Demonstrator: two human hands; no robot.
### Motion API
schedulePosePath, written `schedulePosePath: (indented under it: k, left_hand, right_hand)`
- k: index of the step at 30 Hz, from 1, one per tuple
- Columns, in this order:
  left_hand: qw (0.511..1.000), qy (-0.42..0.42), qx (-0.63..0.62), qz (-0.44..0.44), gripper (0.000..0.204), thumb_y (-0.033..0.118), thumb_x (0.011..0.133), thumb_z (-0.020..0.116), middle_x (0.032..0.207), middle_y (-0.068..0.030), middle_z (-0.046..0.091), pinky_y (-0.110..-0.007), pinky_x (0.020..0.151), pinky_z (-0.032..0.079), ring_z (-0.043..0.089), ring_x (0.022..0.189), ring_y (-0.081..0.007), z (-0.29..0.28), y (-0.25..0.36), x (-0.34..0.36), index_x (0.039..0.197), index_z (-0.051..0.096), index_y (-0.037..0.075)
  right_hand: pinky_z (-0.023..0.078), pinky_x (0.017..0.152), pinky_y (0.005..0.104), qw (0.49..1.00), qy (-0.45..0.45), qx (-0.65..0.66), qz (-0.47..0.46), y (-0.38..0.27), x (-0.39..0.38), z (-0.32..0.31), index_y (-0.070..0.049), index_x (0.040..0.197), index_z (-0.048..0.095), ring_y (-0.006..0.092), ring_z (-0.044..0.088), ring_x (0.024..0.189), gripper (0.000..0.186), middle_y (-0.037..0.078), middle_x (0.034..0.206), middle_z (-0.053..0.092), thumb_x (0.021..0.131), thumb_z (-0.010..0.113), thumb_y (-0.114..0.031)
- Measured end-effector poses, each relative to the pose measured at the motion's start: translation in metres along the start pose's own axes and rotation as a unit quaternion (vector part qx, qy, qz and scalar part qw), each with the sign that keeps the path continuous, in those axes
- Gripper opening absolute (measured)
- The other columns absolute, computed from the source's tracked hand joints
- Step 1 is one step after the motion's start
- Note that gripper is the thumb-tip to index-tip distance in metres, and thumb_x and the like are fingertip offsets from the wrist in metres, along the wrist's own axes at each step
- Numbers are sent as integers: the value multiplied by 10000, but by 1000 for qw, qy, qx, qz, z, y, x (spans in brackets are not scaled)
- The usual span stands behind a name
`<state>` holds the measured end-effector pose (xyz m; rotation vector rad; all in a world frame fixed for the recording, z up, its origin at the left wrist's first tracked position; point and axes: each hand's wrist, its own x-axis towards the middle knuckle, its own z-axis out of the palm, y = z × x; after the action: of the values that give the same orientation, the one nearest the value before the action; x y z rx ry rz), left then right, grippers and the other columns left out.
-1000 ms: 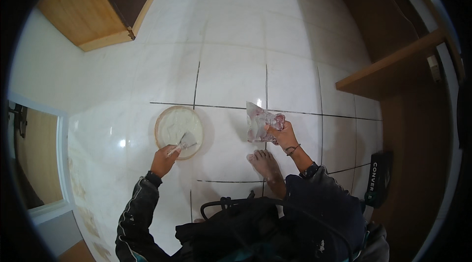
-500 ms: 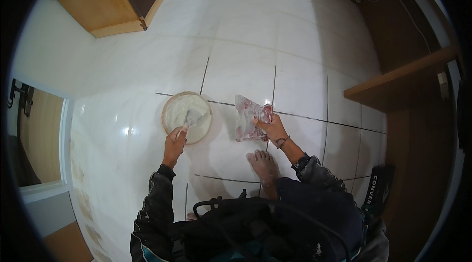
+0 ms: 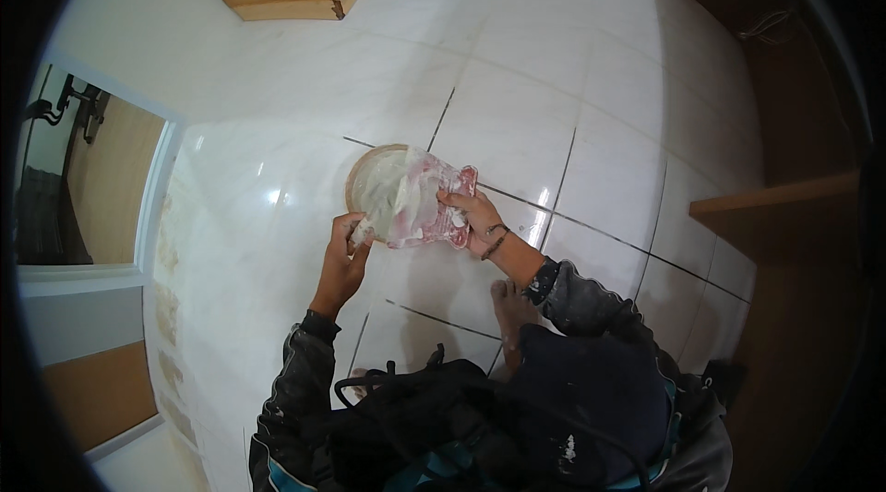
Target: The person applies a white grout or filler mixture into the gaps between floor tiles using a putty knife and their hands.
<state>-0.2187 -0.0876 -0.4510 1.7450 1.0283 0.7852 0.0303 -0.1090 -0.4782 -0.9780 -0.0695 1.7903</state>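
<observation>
A round tub (image 3: 363,165) of wet white paste stands on the tiled floor in front of me. My right hand (image 3: 477,218) grips a red plastic putty board (image 3: 427,226) smeared with white paste. The board hangs over the tub's right side and hides that part of it. My left hand (image 3: 344,257) is closed on the paste-covered handle of a putty knife (image 3: 363,232) at the tub's near edge. The blade lies against the pale paste and board, and its outline is hard to make out.
My bare foot (image 3: 514,312) is on the floor (image 3: 517,90) just behind the board. A wooden cabinet (image 3: 286,10) stands at the far left, and brown shelving (image 3: 784,210) lines the right. A white-framed opening (image 3: 159,187) is on the left wall.
My right hand has brought the putty board left over the tub. The left hand has drawn the putty knife to the tub's near edge. The whole view has shifted and turned.
</observation>
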Motion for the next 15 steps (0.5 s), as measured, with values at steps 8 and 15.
schedulePosePath:
  k: [8,15]
  left_hand:
    - [971,-19,239,18,559,-82,874,505,1015,-148,545,-376,786,497,584,902,-319,2,12,-18,1384,467,144]
    - [958,22,284,-46,445,50,924,523,948,-135,593,-388,727,511,608,798,-326,-26,-18,-34,1359,494,140]
  right_hand:
    - [566,871,425,982,-146,118,10,-11,-14,20,-10,1228,537,263,656,1004,340,124,1128,637,901,589,-89]
    - [552,889,429,980,-160,118,-22,1,-5,3,-22,1244,532,257,651,1017,354,124,1142,636,898,581,-78]
